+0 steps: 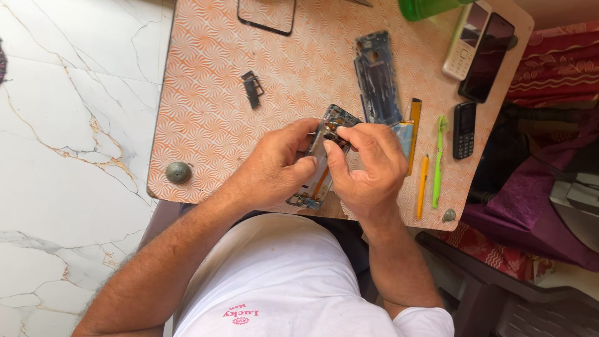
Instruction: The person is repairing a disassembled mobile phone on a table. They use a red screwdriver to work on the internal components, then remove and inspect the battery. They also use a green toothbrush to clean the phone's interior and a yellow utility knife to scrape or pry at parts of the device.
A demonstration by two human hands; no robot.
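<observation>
A small table (206,125) with an orange-and-white swirl-patterned top stands on a white marble floor (68,125).

The opened phone (324,156) lies near the table's front edge, directly between both hands, with its circuit boards exposed. The left hand (277,168) grasps the phone along its left side, fingers curled over the frame and thumb on top. The right hand (368,165) is closed in a pinch over the phone's upper part; whatever small item it grips is too small to identify.

Just beyond the right hand lies a blue phone frame (377,78). To the right of that hand lie a yellow flat tool (413,131), an orange pencil (423,186) and a green toothbrush (438,159). Farther right is a small black keypad phone (464,130); beyond it, a white keypad phone (465,40) and a black smartphone (488,56) lie side by side. A small black part (252,88) lies beyond the left hand, well apart.
</observation>
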